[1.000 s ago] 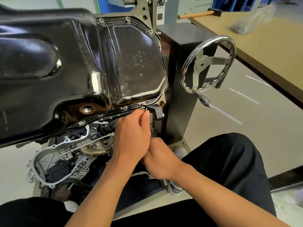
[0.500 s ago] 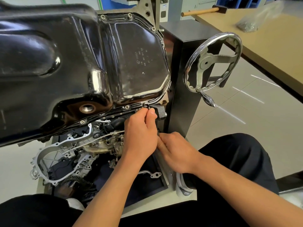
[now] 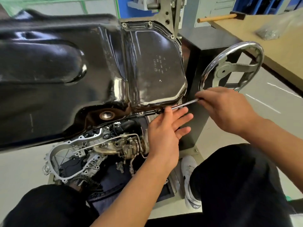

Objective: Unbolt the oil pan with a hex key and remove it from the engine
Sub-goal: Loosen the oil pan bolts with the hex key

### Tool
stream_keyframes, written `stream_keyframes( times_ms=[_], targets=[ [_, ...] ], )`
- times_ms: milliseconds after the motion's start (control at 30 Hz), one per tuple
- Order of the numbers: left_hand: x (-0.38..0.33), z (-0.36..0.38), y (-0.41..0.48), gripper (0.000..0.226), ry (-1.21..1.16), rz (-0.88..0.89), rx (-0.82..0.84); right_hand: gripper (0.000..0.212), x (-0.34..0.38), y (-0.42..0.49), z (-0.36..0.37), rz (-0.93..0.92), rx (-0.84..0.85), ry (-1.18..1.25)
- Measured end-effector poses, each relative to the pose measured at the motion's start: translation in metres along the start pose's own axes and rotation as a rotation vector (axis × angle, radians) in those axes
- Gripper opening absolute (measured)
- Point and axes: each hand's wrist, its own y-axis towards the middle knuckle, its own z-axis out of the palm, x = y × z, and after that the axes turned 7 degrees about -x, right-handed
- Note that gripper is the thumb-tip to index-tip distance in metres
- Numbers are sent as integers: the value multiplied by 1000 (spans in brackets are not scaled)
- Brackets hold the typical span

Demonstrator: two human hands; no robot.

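Pale floor [image 3: 278, 102] lies open at 3 o'clock. The engine [image 3: 98, 148] sits at 7 o'clock, with the black oil pan [image 3: 147, 63] seated on it from 9 to 12. The stand column [image 3: 213, 40] crowds the pan's right edge. The left hand [image 3: 165, 133], fingers straight and spread, touches the hex key [image 3: 185, 104] at the flange. The right hand [image 3: 229, 108] pinches its long arm. Beyond are a handwheel [image 3: 224, 71] and, at 1, a tabletop [image 3: 270, 51] with a hammer [image 3: 216, 18].

Chrome handwheel [image 3: 224, 71]; hammer [image 3: 218, 18] on workbench [image 3: 278, 51]; white shoe [image 3: 188, 169].

R hand [image 3: 229, 110] grips hex key [image 3: 186, 104] at pan [image 3: 98, 66] rim.
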Motion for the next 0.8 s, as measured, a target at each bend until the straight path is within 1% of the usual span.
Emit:
stream_keyframes(
  times_ms=[67,167,267,400,467,533,567,633,700,733,800],
  targets=[
    [-1,3,-3,20,-157,-89,-39,21,3,6,1,32,-109,28],
    [0,6,-7,13,-235,-121,-115,18,9,0,10,50,-193,87],
    [5,9,-10,9,-241,-70,-160,15,7,-10,19,60,-265,148],
    [14,12,-8,13,-203,36,-205,17,1,-19,31,77,-347,241],
    [22,13,-9,12,-86,186,-208,20,1,-25,37,79,-364,298],
    [36,15,-16,9,75,391,-107,19,3,-36,48,107,-331,407],
    [42,16,-20,8,128,449,-56,18,5,-41,53,133,-299,484],
    [46,15,-19,9,229,518,7,16,8,-47,59,205,-222,615],
    [39,10,-10,13,372,604,15,16,8,-49,58,222,-229,584],
    [34,6,-3,18,447,632,15,20,8,-52,56,206,-230,542],
    [26,-1,6,28,593,643,60,33,17,-62,53,182,-154,532]
  ],
)
